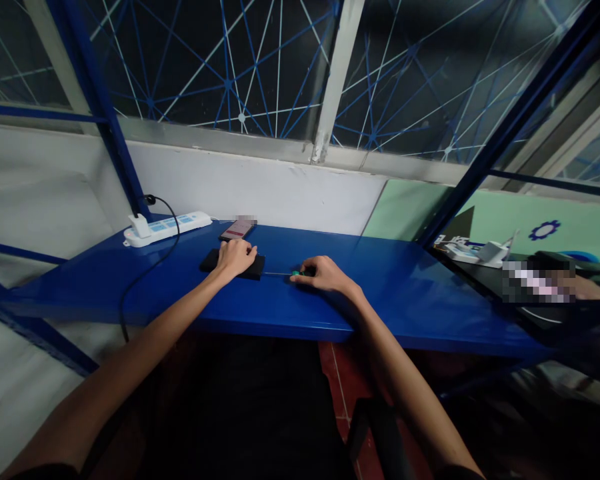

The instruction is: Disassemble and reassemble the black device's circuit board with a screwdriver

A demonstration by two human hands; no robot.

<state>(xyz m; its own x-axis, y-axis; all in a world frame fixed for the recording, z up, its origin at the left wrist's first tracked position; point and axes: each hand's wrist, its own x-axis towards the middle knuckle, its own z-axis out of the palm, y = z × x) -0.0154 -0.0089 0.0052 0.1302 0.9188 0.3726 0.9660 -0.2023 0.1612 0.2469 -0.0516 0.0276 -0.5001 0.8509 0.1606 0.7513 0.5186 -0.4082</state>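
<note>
A flat black rectangular box (254, 268) lies on the blue table (300, 310). My left hand (235, 257) rests on top of it with bent fingers and steadies it; the thumb side faces right. In my right hand (325, 273) the fingers are closed around the green handle of a screwdriver (279, 274). Its thin metal shaft lies level and points left, with the tip at the box's right edge. Whether the tip touches the box I cannot tell. Behind my left hand lies a phone (237, 229) with its screen lit.
A white power strip (167, 228) with a plug and a black cable (153, 267) is at the back left. Blue posts (460, 170) frame the table. At right, another person's hand (587, 285) is beside a second surface bearing a white charger (493, 252).
</note>
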